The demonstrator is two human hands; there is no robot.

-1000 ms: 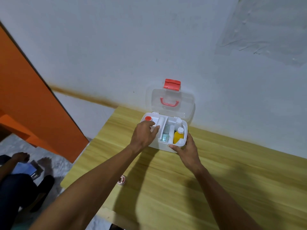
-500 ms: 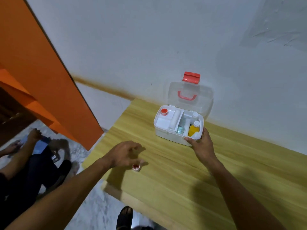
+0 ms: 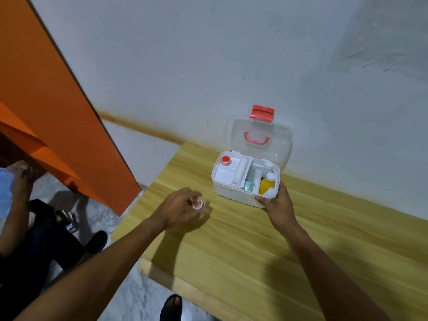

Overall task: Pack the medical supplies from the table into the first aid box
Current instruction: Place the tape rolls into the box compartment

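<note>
The wooden bench (image 3: 266, 246) runs along the wall, bare but for the first aid box (image 3: 236, 193) at its far edge. The box stands open, its clear lid (image 3: 259, 135) leaning back against the wall. Inside, the left tray carries a red-capped item (image 3: 225, 160) and a white roll (image 3: 239, 171); the right compartment holds a yellow bottle (image 3: 266, 185) and other pieces too small to name. The right hand (image 3: 276, 203) grips the box's near right corner, thumb on the front wall, steadying it. The left hand (image 3: 183, 210), blurred, is curled around a small round red-and-white container (image 3: 198, 203), seemingly pinched at the fingertips just above the bench, near the box. Judging the risk: a loose fingertip pinch could let the container slip, roll and drop off the near bench edge.
</note>
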